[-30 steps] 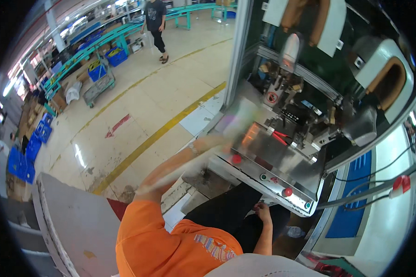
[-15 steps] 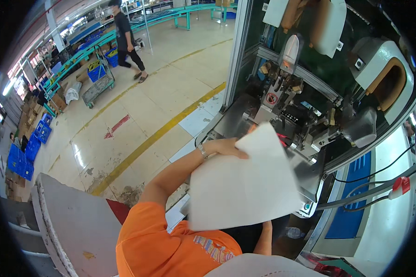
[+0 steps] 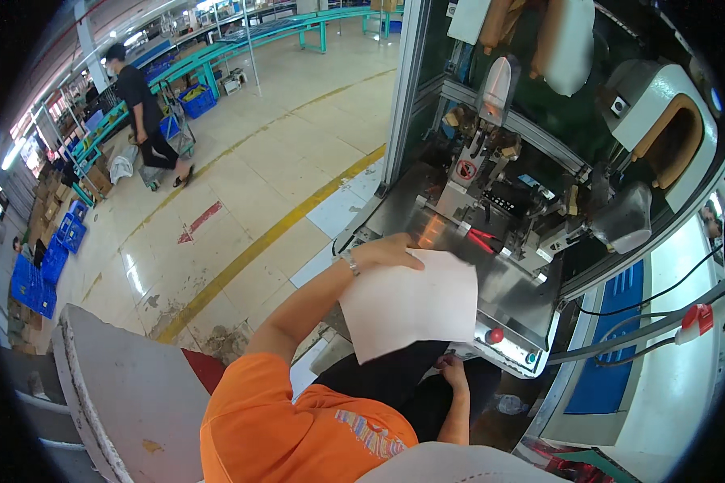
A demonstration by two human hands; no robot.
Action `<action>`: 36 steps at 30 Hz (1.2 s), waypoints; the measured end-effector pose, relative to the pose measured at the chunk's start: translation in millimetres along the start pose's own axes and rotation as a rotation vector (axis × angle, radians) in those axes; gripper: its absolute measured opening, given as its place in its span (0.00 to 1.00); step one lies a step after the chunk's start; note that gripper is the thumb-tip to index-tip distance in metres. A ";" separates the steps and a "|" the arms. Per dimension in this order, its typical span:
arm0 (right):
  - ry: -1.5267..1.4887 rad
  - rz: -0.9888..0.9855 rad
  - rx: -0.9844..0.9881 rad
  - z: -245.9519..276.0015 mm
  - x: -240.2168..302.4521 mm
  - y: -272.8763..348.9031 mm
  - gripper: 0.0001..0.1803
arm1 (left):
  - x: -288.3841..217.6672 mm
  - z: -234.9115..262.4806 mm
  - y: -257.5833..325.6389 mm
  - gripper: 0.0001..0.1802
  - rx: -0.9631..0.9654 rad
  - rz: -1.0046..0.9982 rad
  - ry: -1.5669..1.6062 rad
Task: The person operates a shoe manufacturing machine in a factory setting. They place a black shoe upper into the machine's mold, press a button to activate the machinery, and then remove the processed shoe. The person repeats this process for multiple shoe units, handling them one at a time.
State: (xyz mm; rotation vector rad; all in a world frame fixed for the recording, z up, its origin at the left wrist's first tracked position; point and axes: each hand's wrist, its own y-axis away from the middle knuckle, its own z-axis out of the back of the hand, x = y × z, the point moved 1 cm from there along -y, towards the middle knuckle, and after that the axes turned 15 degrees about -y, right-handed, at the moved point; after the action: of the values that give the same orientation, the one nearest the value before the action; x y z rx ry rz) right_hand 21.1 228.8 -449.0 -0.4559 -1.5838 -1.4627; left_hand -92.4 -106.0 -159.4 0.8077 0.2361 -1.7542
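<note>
My left hand (image 3: 385, 253) grips a pale white sheet (image 3: 415, 302) by its upper left corner, with a watch or bracelet on the wrist. The sheet hangs over my lap and covers part of the machine's front edge. To its right, my right hand (image 3: 451, 370) is low beside my thigh, under the machine's front edge. Its fingers look curled, and whatever they may hold is too small to make out. Beyond the sheet, red-handled pliers (image 3: 483, 238) lie on the machine's metal table (image 3: 503, 291). A red button (image 3: 495, 335) sits on the front panel.
The machine's shoe-shaped form (image 3: 498, 90) and padded brown clamp (image 3: 675, 143) stand beyond the table. A metal frame post (image 3: 405, 97) rises on its left. Across the aisle, a person (image 3: 141, 113) walks beside a trolley. Blue crates (image 3: 54, 258) stand far left.
The sheet has come down and nearer, uncovering the pliers, the red button and more of the table. My right hand now shows beside it. The walking person has moved left.
</note>
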 end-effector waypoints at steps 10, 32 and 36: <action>-0.517 -0.016 -0.017 3.3 9.5 2.1 0.18 | 6.1 -1.4 7.3 0.37 0.097 -0.059 0.166; -0.055 0.572 -0.173 0.0 16.4 12.1 0.13 | 25.3 -15.3 10.1 0.38 0.020 -0.090 0.517; 0.050 0.231 -0.042 0.8 14.3 10.5 0.20 | 37.8 -16.7 10.1 0.41 -0.033 0.244 0.373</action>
State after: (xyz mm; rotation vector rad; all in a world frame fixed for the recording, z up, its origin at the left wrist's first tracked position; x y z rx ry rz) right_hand 21.5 227.7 -431.3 -0.6013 -1.4132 -1.3221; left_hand -81.6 -129.6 -193.1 1.0901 0.3953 -1.3609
